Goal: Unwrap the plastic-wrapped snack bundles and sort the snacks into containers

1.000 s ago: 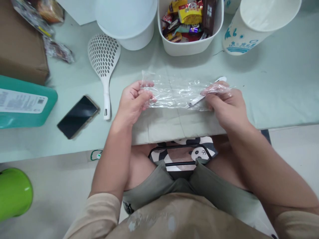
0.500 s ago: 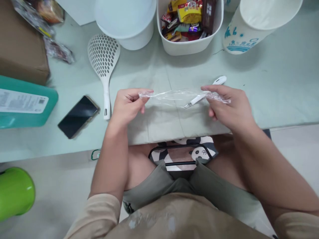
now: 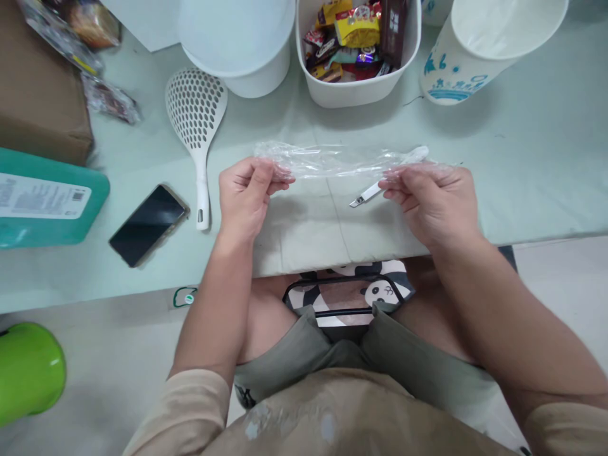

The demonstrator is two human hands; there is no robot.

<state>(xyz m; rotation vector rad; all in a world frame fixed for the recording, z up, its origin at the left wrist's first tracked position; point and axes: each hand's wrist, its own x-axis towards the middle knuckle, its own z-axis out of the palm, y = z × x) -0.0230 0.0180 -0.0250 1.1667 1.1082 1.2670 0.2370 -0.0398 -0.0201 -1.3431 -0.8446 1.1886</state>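
A strip of clear plastic film (image 3: 327,159) stretches crumpled between my two hands, above the table's front part. My left hand (image 3: 251,190) pinches its left end between thumb and fingers. At the other end, my right hand (image 3: 430,196) is closed on the film, and some of it trails past the knuckles. Beneath the film and the right fingers lies a white utility knife (image 3: 371,191); its blade tip points toward me and to the left, and its middle is hidden by the hand.
Left of my hands lie a white slotted skimmer (image 3: 202,171) and a phone (image 3: 149,225). A green bottle (image 3: 47,231) and a cardboard box (image 3: 42,95) stand farther left. Along the back are a white tub (image 3: 256,79), a candy bin (image 3: 354,95) and a paper cup (image 3: 456,76).
Both hands have turned so that the film is now raised away from me and spread wider. The film has moved off the knife's blade end, which shows more plainly.
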